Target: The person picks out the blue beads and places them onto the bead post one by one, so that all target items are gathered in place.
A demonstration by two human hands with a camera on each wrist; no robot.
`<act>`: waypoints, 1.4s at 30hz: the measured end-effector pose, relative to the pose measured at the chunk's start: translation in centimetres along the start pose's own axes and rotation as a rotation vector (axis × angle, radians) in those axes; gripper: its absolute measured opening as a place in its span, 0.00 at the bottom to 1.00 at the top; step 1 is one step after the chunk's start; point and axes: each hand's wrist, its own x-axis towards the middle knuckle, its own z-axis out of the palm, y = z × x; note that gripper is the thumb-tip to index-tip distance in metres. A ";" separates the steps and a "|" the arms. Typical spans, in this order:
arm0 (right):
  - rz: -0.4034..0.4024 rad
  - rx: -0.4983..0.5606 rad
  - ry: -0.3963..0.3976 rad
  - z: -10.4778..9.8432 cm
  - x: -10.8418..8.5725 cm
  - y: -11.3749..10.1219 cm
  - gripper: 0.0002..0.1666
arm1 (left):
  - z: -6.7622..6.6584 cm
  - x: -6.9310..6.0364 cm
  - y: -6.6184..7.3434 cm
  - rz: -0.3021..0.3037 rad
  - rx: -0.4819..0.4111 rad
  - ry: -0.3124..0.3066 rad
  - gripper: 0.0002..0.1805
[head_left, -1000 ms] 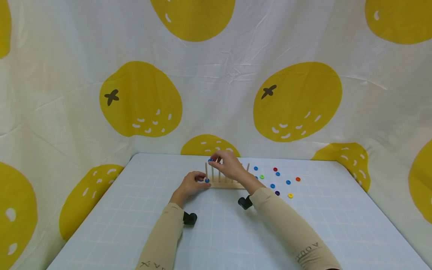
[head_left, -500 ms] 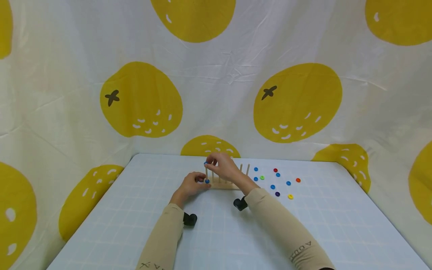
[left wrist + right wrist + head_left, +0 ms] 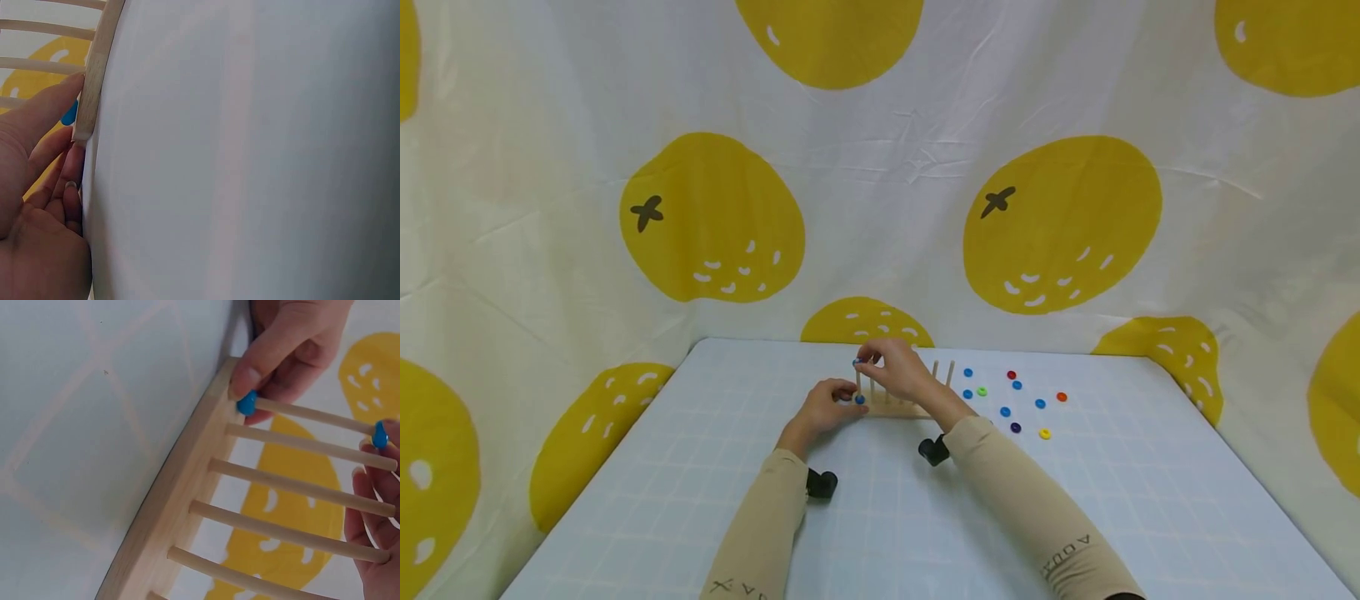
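Note:
A wooden peg rack with a row of upright pegs stands near the back of the table. My left hand grips the left end of its base, thumb on the front and fingers behind. One blue ring sits at the foot of the leftmost peg, beside the left thumb. At the top of that same peg, my right hand pinches another blue ring. In the right wrist view this ring is at the peg's tip, partly covered by the fingers.
Right of the rack lie several loose rings, among them a green ring, a yellow ring, a dark purple ring and an orange-red ring. Behind the table hangs a white cloth with yellow fruit prints.
My right hand has moved slightly left and down with the blue ring, from near the second peg to the tip of the leftmost one. The left hand stays on the rack.

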 end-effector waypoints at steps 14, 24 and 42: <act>0.014 -0.039 -0.001 -2.6 -1.6 -0.4 0.15 | 0.0 0.3 -0.2 0.020 0.012 0.005 0.24; 0.012 -0.002 0.025 -4.9 -3.7 -0.1 0.14 | -0.1 0.2 0.0 -0.001 0.014 -0.006 0.24; 0.090 -0.001 0.096 -8.4 -7.7 2.7 0.15 | 0.1 -0.4 0.6 -0.045 -0.018 -0.008 0.25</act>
